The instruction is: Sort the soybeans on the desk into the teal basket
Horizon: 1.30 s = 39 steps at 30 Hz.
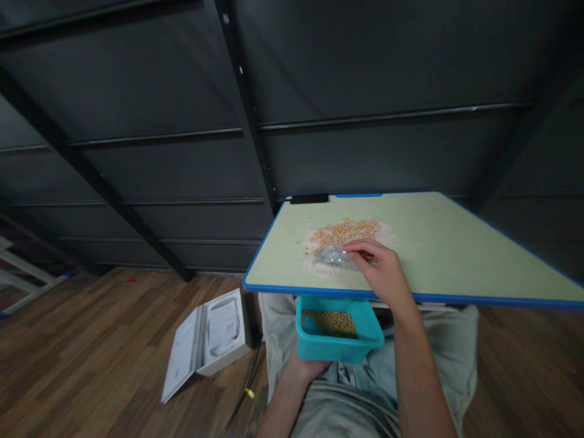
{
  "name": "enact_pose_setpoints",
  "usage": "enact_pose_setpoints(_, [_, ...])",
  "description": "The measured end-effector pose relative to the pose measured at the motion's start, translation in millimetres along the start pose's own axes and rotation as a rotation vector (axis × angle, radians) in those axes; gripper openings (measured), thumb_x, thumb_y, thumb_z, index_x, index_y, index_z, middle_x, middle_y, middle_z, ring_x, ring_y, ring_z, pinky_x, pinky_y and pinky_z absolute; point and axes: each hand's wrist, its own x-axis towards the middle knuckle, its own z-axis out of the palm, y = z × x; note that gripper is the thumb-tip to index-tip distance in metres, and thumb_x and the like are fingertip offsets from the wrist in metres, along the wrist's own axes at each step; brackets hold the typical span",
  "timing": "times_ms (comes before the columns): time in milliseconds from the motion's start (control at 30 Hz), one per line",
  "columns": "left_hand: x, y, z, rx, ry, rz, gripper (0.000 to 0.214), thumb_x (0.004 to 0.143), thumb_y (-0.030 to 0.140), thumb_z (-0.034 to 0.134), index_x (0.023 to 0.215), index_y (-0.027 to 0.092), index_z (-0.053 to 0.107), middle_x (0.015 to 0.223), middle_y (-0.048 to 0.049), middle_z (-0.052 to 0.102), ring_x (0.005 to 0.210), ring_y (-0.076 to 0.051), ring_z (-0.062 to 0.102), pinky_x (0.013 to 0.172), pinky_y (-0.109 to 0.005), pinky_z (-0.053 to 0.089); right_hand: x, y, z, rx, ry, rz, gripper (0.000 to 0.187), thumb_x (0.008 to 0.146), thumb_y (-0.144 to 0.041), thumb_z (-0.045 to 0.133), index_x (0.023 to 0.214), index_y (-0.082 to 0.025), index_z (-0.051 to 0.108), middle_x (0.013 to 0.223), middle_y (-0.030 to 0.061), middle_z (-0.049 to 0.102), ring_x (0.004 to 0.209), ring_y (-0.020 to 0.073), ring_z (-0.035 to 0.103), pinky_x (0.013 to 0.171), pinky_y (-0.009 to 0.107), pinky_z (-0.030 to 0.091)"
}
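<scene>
My right hand (375, 263) reaches over the table (456, 249), fingers pinched on a clear, shiny plastic piece (335, 255); its exact kind is hard to make out. This piece lies against a spread of yellowish, soybean-like beans (349, 230) mixed with fine white grains (314, 263). Below the table's front edge, my left hand (306, 367) supports a teal plastic tub (335, 350) from underneath, with its fingers mostly hidden. Small greenish-tan beans (335, 323) cover the tub's bottom, and a teal shape shows among them at the left.
At the table's back left edge lies a black flat object (309, 199). An opened white box (223, 331) rests on the wooden floor (91, 353), beside a dark cable with a yellow tag (249, 393). A dark panelled wall (365, 67) rises behind the table.
</scene>
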Motion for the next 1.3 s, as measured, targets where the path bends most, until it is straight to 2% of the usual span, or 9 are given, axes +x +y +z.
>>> enact_pose_setpoints(167, [-2.7, 1.5, 3.9, 0.019, 0.050, 0.006, 0.034, 0.093, 0.040, 0.051, 0.105, 0.022, 0.078, 0.121, -0.0108, 0.080, 0.145, -0.031, 0.053, 0.126, -0.054, 0.032, -0.2, 0.7, -0.4, -0.005, 0.052, 0.015, 0.017, 0.094, -0.020, 0.063, 0.093, -0.025, 0.079, 0.105, 0.0074, 0.078, 0.098, 0.0237, 0.072, 0.078, 0.037, 0.056])
enact_pose_setpoints(367, [-5.5, 3.4, 15.5, 0.068, 0.097, 0.006, 0.039, 0.098, 0.041, 0.042, 0.101, 0.026, 0.079, 0.115, -0.0080, 0.082, 0.138, -0.029, 0.060, 0.123, -0.055, 0.039, -0.5, -0.4, -0.1, -0.011, 0.006, 0.019, 0.017, 0.094, -0.020, 0.063, 0.093, -0.024, 0.080, 0.105, 0.0072, 0.079, 0.100, 0.0240, 0.072, 0.080, 0.037, 0.056])
enact_pose_setpoints(633, [-1.1, 0.6, 2.3, 0.034, -0.066, 0.023, 0.035, 0.095, 0.038, 0.050, 0.104, 0.025, 0.081, 0.114, -0.0085, 0.083, 0.138, -0.029, 0.061, 0.125, -0.055, 0.036, -0.3, -3.3, -1.1, 0.034, -0.051, 0.000, 0.018, 0.093, -0.019, 0.064, 0.093, -0.026, 0.081, 0.103, 0.0053, 0.080, 0.100, 0.0238, 0.073, 0.085, 0.039, 0.056])
enact_pose_setpoints(767, [3.3, -1.8, -2.7, -0.004, -0.157, 0.029, 0.036, 0.097, 0.039, 0.050, 0.111, 0.024, 0.080, 0.122, -0.0086, 0.081, 0.139, -0.029, 0.059, 0.126, -0.055, 0.032, -0.6, -5.3, -1.9, 0.048, -0.063, -0.001, 0.017, 0.093, -0.019, 0.065, 0.094, -0.025, 0.081, 0.103, 0.0052, 0.080, 0.101, 0.0232, 0.073, 0.086, 0.039, 0.055])
enact_pose_setpoints(967, [5.6, -3.1, -8.3, 0.019, -0.163, 0.010, 0.041, 0.099, 0.043, 0.044, 0.114, 0.028, 0.079, 0.127, -0.0055, 0.079, 0.141, -0.028, 0.058, 0.125, -0.055, 0.033, -1.6, -4.9, -2.1, 0.061, -0.061, -0.011, 0.018, 0.092, -0.017, 0.065, 0.094, -0.025, 0.080, 0.101, 0.0042, 0.080, 0.098, 0.0219, 0.073, 0.086, 0.038, 0.055])
enact_pose_setpoints(1133, [3.4, -1.6, -1.5, 0.022, -0.165, 0.032, 0.041, 0.099, 0.041, 0.044, 0.115, 0.027, 0.079, 0.125, -0.0075, 0.080, 0.143, -0.028, 0.056, 0.126, -0.053, 0.032, -2.5, -7.0, -2.4, 0.069, -0.092, -0.014, 0.016, 0.093, -0.019, 0.066, 0.093, -0.025, 0.080, 0.100, 0.0042, 0.081, 0.097, 0.0223, 0.073, 0.086, 0.039, 0.055])
enact_pose_setpoints(1300, [2.5, 0.5, 11.8, 0.032, -0.226, -0.015, 0.051, 0.102, 0.048, 0.034, 0.126, 0.028, 0.075, 0.129, -0.0079, 0.078, 0.143, -0.029, 0.055, 0.124, -0.054, 0.032, -2.0, -6.8, -2.5, 0.026, -0.108, -0.022, 0.016, 0.094, -0.020, 0.065, 0.093, -0.025, 0.080, 0.100, 0.0047, 0.081, 0.096, 0.0226, 0.073, 0.084, 0.038, 0.055])
